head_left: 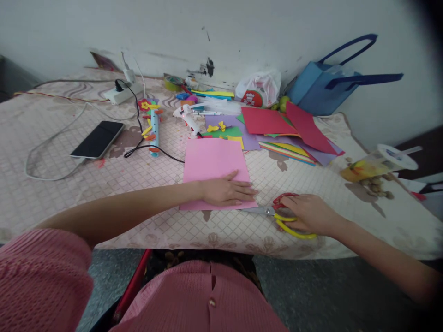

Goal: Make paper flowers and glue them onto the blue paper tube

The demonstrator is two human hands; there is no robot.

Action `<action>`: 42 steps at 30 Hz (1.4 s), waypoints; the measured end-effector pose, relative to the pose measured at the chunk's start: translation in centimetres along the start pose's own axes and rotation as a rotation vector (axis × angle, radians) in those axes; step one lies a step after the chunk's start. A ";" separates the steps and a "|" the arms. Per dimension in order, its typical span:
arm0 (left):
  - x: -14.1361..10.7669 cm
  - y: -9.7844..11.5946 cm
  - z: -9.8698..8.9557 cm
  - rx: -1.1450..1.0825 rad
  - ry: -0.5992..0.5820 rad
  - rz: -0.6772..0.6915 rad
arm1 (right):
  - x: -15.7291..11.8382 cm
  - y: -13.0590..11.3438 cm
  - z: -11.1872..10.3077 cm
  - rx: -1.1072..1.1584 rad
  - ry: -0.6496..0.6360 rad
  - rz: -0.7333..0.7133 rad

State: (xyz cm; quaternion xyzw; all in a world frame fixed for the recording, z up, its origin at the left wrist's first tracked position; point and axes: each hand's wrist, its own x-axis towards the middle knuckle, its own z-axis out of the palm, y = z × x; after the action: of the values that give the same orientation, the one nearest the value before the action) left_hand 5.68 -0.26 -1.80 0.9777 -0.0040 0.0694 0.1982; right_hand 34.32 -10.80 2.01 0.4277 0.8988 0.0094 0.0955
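The right hand [313, 214] has its grip curled around the handles of steel-bladed scissors [269, 210] with one red and one yellow plastic loop. The loops stand apart; one blade points to nine o'clock along the sheet's near edge, and I cannot tell how far the other one opens. The left hand [224, 191] has nothing enclosed: its grip is spread flat, palm down, on a flat four-sided pink paper sheet [214, 159] lying on the cloth-covered desk [138, 235].

The sheet looks light and fairly stiff, probably prone to sliding or creasing; a flat palm or a pinch at an edge should suit it. The scissors look rigid, best held by the loops.

Around the sheet, a clear plastic lidded cup [377, 163] at three o'clock holds a yellow-orange drink. At one o'clock stand a thin white plastic bag [263, 87] with red print, contents unclear, and a blue bag [313, 90] with dark handles, whitish film showing at its mouth.
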 end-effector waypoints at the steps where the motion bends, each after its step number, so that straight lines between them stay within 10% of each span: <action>1: 0.0 0.0 0.0 -0.007 0.004 -0.003 | -0.1 0.1 0.0 -0.002 0.010 0.001; 42: 0.0 0.2 -0.1 0.018 0.009 0.001 | 1.6 -2.3 -1.0 0.061 -0.025 0.037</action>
State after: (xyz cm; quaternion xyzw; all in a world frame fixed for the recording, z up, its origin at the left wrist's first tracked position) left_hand 5.69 -0.39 -1.67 0.9791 -0.0031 0.0740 0.1893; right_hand 31.39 -10.95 2.50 0.4472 0.8893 -0.0218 0.0934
